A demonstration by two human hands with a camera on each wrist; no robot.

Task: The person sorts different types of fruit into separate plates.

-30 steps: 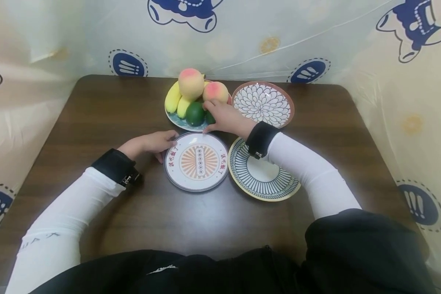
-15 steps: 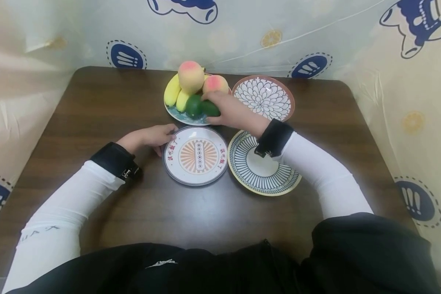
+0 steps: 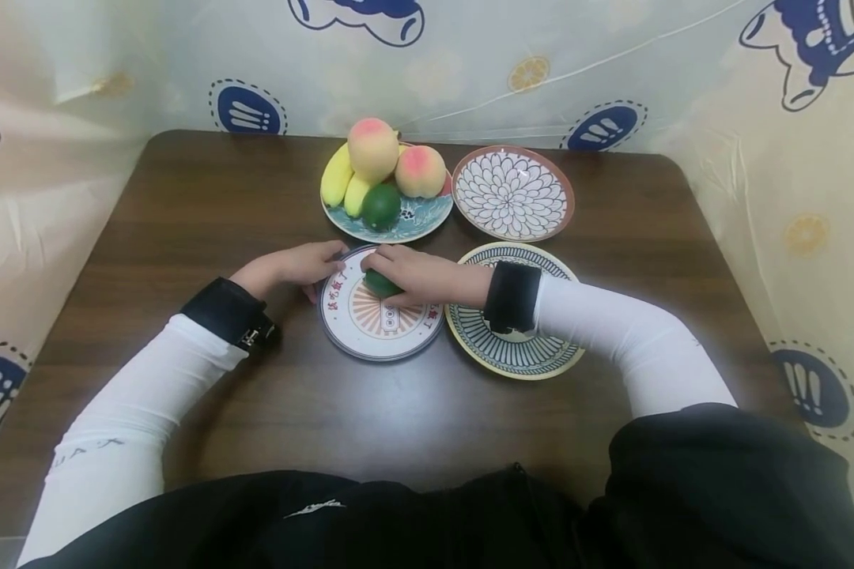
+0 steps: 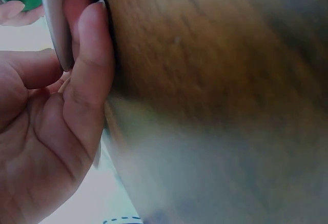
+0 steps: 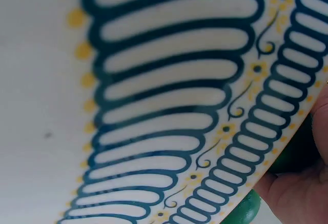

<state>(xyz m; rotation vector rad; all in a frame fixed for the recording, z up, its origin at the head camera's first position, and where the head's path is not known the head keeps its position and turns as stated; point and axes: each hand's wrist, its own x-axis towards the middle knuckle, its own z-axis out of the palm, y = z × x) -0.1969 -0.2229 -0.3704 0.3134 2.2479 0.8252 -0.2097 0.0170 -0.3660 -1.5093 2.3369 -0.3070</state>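
Note:
My left hand (image 3: 295,265) pinches the left rim of a white plate (image 3: 340,325) with red lettering and an orange sunburst. In the left wrist view, the thumb lies on one side of the plate edge (image 4: 55,26) and the fingers on the other. Above this plate, my right hand (image 3: 423,275) grips a dark green oval fruit (image 3: 380,284), partly hidden by the fingers. Whether the fruit touches the plate I cannot tell. Behind, a blue-green plate (image 3: 427,215) carries bananas (image 3: 338,175), two peaches (image 3: 372,150) and another green fruit (image 3: 381,207).
A blue-striped plate with a yellow rim (image 3: 515,367) sits under my right wrist. Behind it stands a brown-rimmed bowl-like plate (image 3: 512,194) with a petal pattern. All rest on a dark wooden table (image 3: 221,190), with a printed sheet (image 3: 455,71) hanging behind.
My right hand has lifted one green fruit off the fruit plate and brought it toward me over the white plate. My left hand stays at the white plate's rim.

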